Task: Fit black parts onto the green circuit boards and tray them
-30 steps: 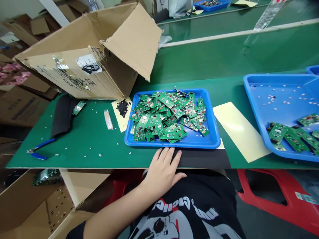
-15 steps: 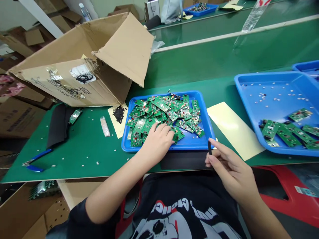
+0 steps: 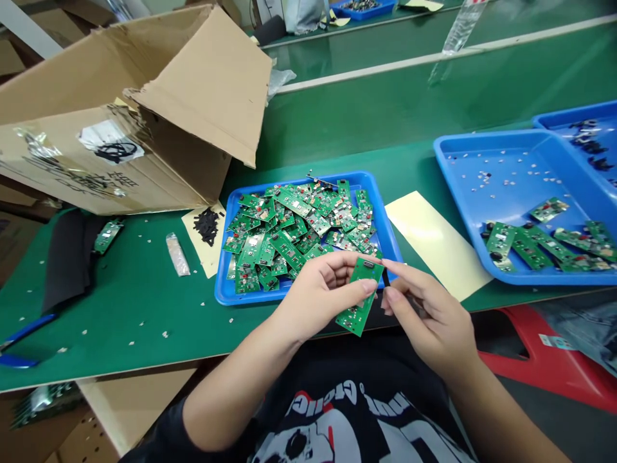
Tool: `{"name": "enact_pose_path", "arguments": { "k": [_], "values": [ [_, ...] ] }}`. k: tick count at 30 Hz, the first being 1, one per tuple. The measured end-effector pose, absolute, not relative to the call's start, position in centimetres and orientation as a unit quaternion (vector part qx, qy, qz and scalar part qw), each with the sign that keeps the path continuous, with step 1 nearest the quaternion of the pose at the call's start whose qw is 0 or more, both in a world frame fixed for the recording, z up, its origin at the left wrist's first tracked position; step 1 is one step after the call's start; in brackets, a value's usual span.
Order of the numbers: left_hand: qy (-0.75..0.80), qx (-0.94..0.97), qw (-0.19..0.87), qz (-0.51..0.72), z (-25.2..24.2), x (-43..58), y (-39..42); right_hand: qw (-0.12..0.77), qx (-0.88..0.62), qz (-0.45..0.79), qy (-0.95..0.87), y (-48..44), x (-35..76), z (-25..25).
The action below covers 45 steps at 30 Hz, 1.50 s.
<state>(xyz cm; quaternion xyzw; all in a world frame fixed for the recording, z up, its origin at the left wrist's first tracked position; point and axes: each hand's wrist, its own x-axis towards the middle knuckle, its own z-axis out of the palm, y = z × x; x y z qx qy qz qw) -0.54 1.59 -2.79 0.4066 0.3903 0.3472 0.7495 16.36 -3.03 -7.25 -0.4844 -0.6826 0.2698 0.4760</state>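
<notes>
Held item: one green printed circuit board (image 3: pixel 359 302), with a small connector at its far end.
Position: the board is held tilted between both hands, just above the near rim of the blue tray.
Grip, left hand (image 3: pixel 321 299): clenched on the board's near edge, from the tray side.
Grip, right hand (image 3: pixel 429 315): fingertips (image 3: pixel 388 292) are closed on the board's opposite edge.
Second item: one black strip (image 3: pixel 386 278) is seen at the right fingers, partly hidden.
Trays: three are in view at this bench. The blue tray (image 3: pixel 380 218) is filled with loose boards (image 3: pixel 294 238), too many to count. The right blue tray (image 3: pixel 463 145) contains about seven boards (image 3: pixel 530 251).
Nearby: one board (image 3: pixel 107 236) is laid on a black mat (image 3: pixel 67 260). Black pieces (image 3: pixel 206 226) are placed on yellow paper (image 3: pixel 205 257). One pair of blue-handled pliers (image 3: pixel 26 328) is left on the green bench mat (image 3: pixel 120 289).
</notes>
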Motion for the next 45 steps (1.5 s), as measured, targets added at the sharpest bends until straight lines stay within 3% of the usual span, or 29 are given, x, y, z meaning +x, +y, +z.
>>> {"name": "enact_pose_path", "arguments": {
  "k": [8, 17, 24, 28, 34, 45],
  "values": [
    [0.338, 0.261, 0.841, 0.333, -3.8, -0.9, 1.4, 0.48, -0.486, 0.33, -0.652, -3.0, 16.3, -6.5],
    [0.339, 0.295, 0.828, 0.334, -3.1, -0.5, 0.3, 0.465, -0.515, 0.354, -0.627, -2.2, 17.0, -5.9],
    [0.454, 0.394, 0.707, 0.373, -1.9, -1.2, 0.0, 0.394, -0.557, 0.265, -0.682, -1.9, 19.0, -5.2],
    [0.453, 0.407, 0.701, 0.37, -1.8, -0.9, 0.0, 0.382, -0.544, 0.179, -0.725, -2.2, 19.3, -3.1],
    [0.466, 0.394, 0.687, 0.396, -1.6, -0.4, 0.0, 0.29, -0.487, 0.108, -0.817, -2.1, 18.8, 0.2],
    [0.477, 0.456, 0.623, 0.419, -1.0, 0.1, -0.4, 0.241, -0.469, -0.001, -0.85, -3.0, 18.3, 0.3]
  ]
}}
